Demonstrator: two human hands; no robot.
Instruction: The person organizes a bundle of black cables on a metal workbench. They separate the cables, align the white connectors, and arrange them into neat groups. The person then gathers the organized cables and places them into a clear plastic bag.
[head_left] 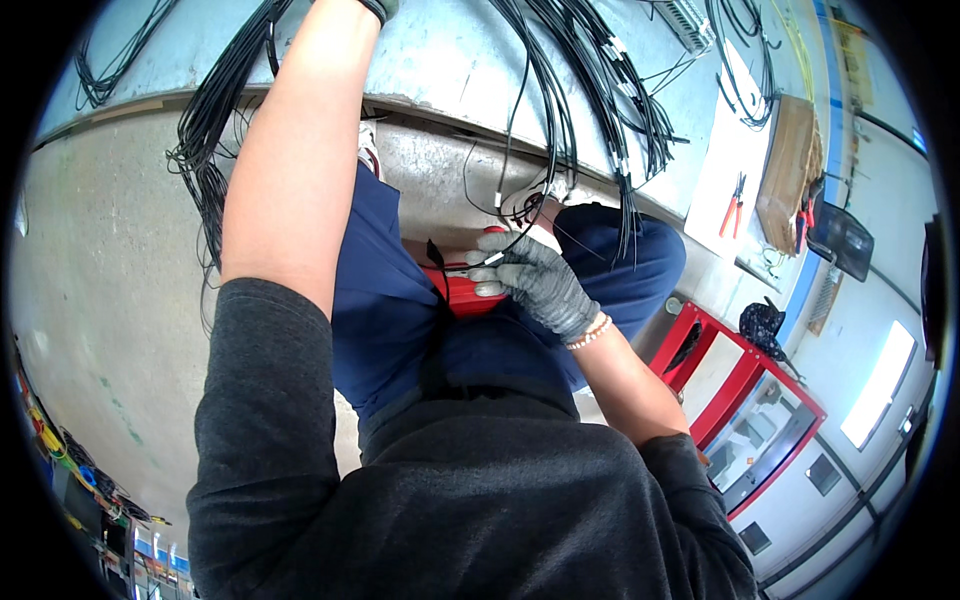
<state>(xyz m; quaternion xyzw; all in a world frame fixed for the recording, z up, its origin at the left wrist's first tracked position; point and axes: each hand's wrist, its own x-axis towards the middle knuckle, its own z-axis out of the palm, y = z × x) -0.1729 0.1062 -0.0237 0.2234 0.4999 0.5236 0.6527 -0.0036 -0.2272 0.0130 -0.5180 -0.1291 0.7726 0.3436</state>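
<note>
My right hand (540, 285), in a grey knit glove, is in front of my lap with its fingers closed on a thin black cable (513, 240). A white label (494, 259) wraps the cable close to the fingertips. My left arm stretches far forward over the bench edge; only the dark glove cuff of my left hand (385, 8) shows at the upper rim, and its fingers are out of the picture. A thick bundle of black cables (225, 95) hangs off the bench beside that arm. Another black bundle (590, 60) with white labels drapes over the edge ahead of my right hand.
The pale blue-grey bench (430, 60) runs across the front. Red-handled pliers (735, 210) lie on its right part, near a cardboard box (790, 175). A red object (470, 295) shows between my knees. On the right stands a red-framed cart (745, 370).
</note>
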